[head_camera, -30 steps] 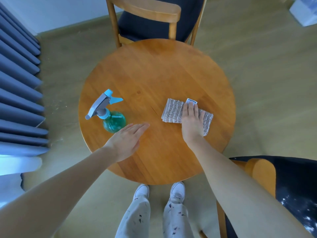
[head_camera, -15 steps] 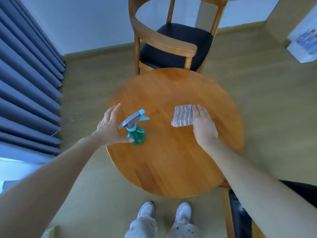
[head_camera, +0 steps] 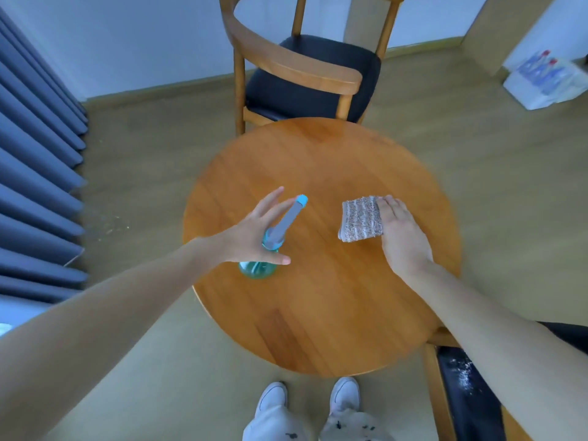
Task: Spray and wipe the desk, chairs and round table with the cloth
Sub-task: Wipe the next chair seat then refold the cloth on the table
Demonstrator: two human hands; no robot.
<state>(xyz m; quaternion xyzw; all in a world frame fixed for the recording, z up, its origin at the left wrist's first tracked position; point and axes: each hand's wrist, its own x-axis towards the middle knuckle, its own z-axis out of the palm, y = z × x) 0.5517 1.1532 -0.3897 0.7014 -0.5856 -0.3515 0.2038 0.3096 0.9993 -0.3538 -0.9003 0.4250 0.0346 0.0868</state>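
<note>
Two hands over one round table, wooden top, seen from above.

Item 1: spray bottle, green-tinted translucent body with grey head and blue nozzle tip, standing on the table at about 9 o'clock of the top, near the edge. Liquid level inside the bottle cannot be told.

Item 2: left hand, fingers spread wide and straight, thumb extended toward 3 o'clock. It sits at the bottle's neck, which passes between thumb and fingers; the fingers are not wrapped round it. Whether the palm touches the bottle cannot be told.

Item 3: cloth, speckled grey-brown, folded to a rough rectangle, lying flat on the table at about 2 o'clock from the centre.

Item 4: right hand, fingers straight and together, resting on the cloth's 3 o'clock edge, palm down; nothing gripped.

Item 5: chair, wooden frame with curved backrest and dark seat pad, beyond the table at 12 o'clock.

Item 6: second chair, dark seat with pale specks, at 4 o'clock, partly under the right forearm.

Item 7: curtain, blue, pleated, at 9 o'clock.

Item 8: white shoes, at 6 o'clock, on the floor.

Item 9: white package, blurred, on the floor at 2 o'clock; contents cannot be told.
</note>
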